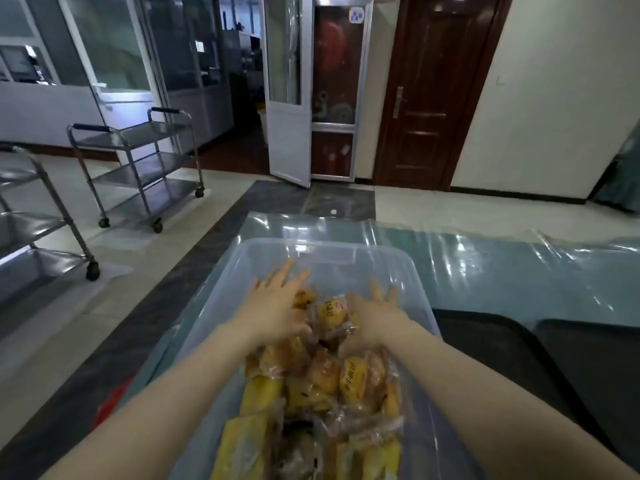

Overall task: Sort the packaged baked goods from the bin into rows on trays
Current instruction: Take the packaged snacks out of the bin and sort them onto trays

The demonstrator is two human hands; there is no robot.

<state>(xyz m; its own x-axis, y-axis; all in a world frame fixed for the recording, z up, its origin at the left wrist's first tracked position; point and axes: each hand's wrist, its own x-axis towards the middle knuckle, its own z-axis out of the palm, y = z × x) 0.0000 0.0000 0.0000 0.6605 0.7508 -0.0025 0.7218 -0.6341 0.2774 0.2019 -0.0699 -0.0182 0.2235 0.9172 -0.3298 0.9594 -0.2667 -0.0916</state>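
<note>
Both arms reach forward into a clear plastic bin [332, 252] that sits on a table [502, 271] covered with shiny transparent film. The bin holds a heap of packaged baked goods [322, 379], golden buns and yellow cakes in clear wrappers, piled from its near end up to about its middle; the far end of the bin is bare plastic.

The left hand [277, 306] lies palm down on the far left part of the heap, its fingers [284, 271] straight and spread, pointing away over the pile; it grips nothing. The right hand [375, 315] lies on the far right part of the heap, fingers likewise extended and released, pressing lightly on the wrappers. Between the two hands sits a round bun in a wrapper with a red mark [333, 311], touching neither palm clearly.

To the right of the bin, two dark trays [571, 358] lie side by side on the table, just beside the bin's right wall.

On the floor to the left stand steel trolleys [138, 168] on castors; behind them are glass partitions, a white door [287, 91] standing ajar and a dark wooden door [429, 91]
</note>
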